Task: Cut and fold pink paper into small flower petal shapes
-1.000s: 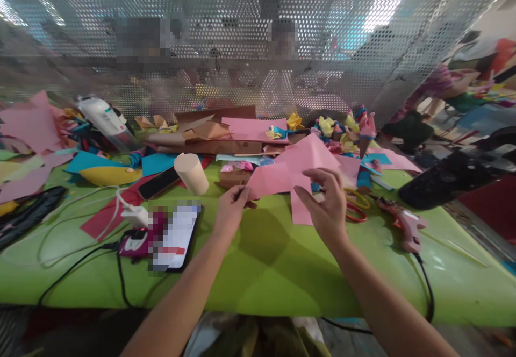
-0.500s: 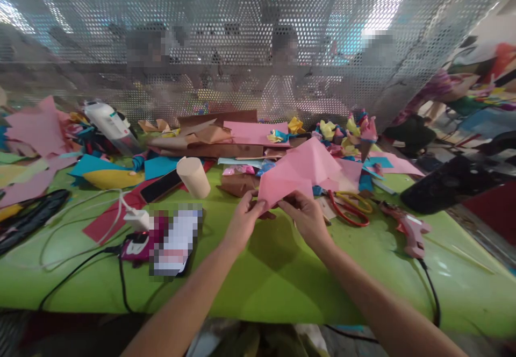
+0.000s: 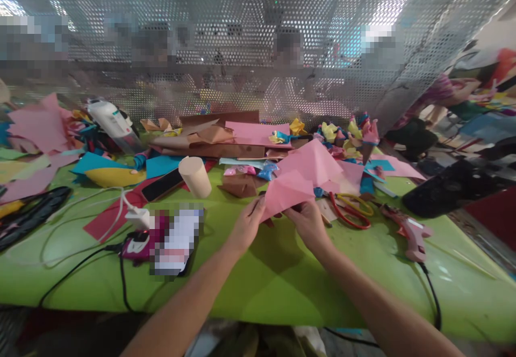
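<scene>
A piece of pink paper is held up above the green table, between my two hands. My left hand pinches its lower left corner. At the lower right edge, my right hand has its fingers closed on the same sheet, the fingertips partly hidden beneath it. Another pink paper piece with creases stands just behind. Scissors with red and yellow handles lie right of my right hand. A beige paper tube stands left of my left hand.
A pink glue gun with a cord lies at the right, near a black cylindrical object. Phones, including a lit one, a power strip and cables occupy the left. Behind them are coloured paper scraps and a perforated metal panel.
The front of the pink paper in my hands has tilted and its edge now stands apart from the pink piece behind. My left hand has shifted slightly right and turned more upright.
</scene>
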The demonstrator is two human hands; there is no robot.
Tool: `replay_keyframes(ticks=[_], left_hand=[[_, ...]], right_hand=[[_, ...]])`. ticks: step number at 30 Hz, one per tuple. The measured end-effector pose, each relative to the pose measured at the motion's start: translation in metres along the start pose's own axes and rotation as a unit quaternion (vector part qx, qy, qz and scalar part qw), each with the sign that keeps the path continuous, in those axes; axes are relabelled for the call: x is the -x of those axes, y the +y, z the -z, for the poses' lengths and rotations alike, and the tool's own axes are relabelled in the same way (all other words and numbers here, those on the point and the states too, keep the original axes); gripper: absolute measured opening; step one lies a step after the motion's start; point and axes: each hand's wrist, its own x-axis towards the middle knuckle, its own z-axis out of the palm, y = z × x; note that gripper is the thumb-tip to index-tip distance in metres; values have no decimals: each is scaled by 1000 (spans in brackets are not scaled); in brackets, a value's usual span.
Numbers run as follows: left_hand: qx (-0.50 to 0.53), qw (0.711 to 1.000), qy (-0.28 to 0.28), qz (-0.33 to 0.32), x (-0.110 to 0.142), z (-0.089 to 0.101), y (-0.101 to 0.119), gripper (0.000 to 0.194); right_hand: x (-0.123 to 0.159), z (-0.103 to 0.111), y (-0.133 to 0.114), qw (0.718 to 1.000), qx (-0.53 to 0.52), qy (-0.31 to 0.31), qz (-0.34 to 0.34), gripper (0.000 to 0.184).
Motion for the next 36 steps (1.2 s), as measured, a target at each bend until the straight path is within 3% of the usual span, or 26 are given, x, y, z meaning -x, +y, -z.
replay_keyframes(ticks=[10, 17, 23, 30, 36], left_hand=[[-37, 999, -30, -10, -3, 3, -6, 41], [-8, 1000, 13, -10, -6, 3, -7, 37], [-13, 999, 51, -5, -7, 3, -8, 34], [16, 999, 30, -5, -7, 1, -7, 32], [96, 995, 11, 36, -7, -3, -8, 34]], right_hand=[[5, -1, 2, 998, 61, 19, 0, 15], [6, -4, 3, 1000, -18, 12, -19, 24], [10, 0, 5, 999, -6, -21, -33, 33], [8, -4, 5, 997, -55, -3, -55, 32], [6, -4, 6, 998, -49, 14, -42, 29]])
